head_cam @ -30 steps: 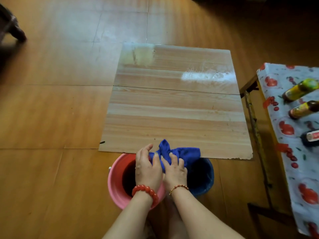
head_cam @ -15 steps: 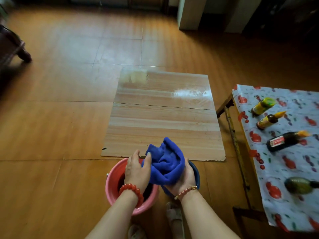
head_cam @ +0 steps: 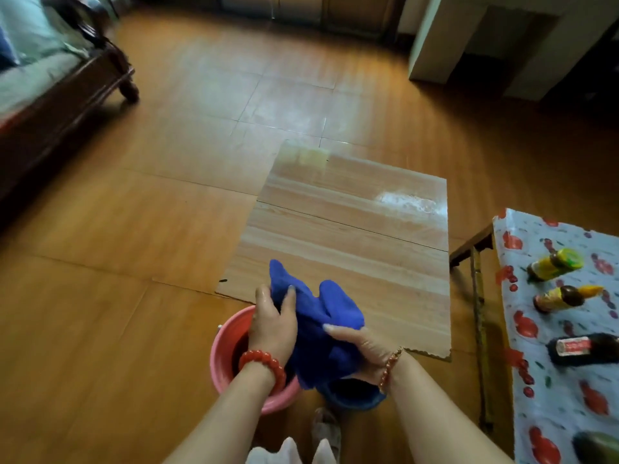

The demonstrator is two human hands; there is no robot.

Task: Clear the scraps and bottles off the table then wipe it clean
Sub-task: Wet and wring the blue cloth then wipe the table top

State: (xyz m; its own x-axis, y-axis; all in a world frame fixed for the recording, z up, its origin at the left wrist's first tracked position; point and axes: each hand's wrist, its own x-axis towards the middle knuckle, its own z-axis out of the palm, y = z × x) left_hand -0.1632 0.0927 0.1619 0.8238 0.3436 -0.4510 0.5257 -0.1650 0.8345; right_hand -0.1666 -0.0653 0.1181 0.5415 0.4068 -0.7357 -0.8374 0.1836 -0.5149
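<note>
Head view: blue cloth (head_cam: 315,326) bunched between both hands, held above a pink bucket (head_cam: 222,356) and a blue bucket (head_cam: 348,398) standing side by side on the orange floor (head_cam: 117,262). Left hand (head_cam: 273,324) on the cloth's left side, fingers curled into the folds, red bead bracelet (head_cam: 264,363) on the wrist. Right hand (head_cam: 358,346) under and around the cloth's right side, thumb laid across the fabric, thin gold bracelet (head_cam: 390,368) on that wrist. Both hands gripping the cloth.

Just beyond the buckets, low wooden tabletop (head_cam: 351,236), pale striped grain, a seam running across the middle, a whitish wet smear (head_cam: 407,202) near the far right corner and a yellowish patch (head_cam: 310,157) at the far left corner.

At the right edge, second table under a cloth printed with red fruit (head_cam: 552,380), carrying bottles on their sides: yellow-capped bottle (head_cam: 554,264), orange-tipped bottle (head_cam: 566,298), dark bottle with a red label (head_cam: 582,348), and a green one (head_cam: 599,447) partly cut off.

Far left, dark wooden sofa (head_cam: 67,92) with greenish cushions.
</note>
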